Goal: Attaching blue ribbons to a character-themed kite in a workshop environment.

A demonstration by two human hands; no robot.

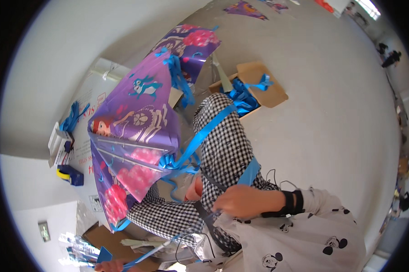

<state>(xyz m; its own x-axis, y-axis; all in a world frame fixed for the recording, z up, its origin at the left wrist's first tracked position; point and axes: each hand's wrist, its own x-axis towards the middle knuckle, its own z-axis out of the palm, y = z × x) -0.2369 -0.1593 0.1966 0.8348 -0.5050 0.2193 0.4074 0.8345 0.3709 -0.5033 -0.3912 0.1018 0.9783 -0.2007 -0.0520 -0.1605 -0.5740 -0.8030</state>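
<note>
A purple kite (136,104) with a cartoon print and pink patches lies to the left of and over my checked legs. Thin rods cross its lower part. From a gathered bunch on the kite, a blue ribbon (209,131) runs up over my raised knee and down to my right hand (243,201), which is closed on it above my lap. My left hand (111,266), partly cut off at the lower left edge, is closed around a blue strip of ribbon (145,257). That strip slants up toward my lap. Fingertips of both hands are partly hidden.
An opened cardboard box (270,97) of blue ribbon stands beyond my knee. At the left, a blue tape dispenser (73,176) with yellow tape sits on a printed white board (84,136). Another brown box (118,240) is at lower left. Further kites (245,10) lie on the far floor.
</note>
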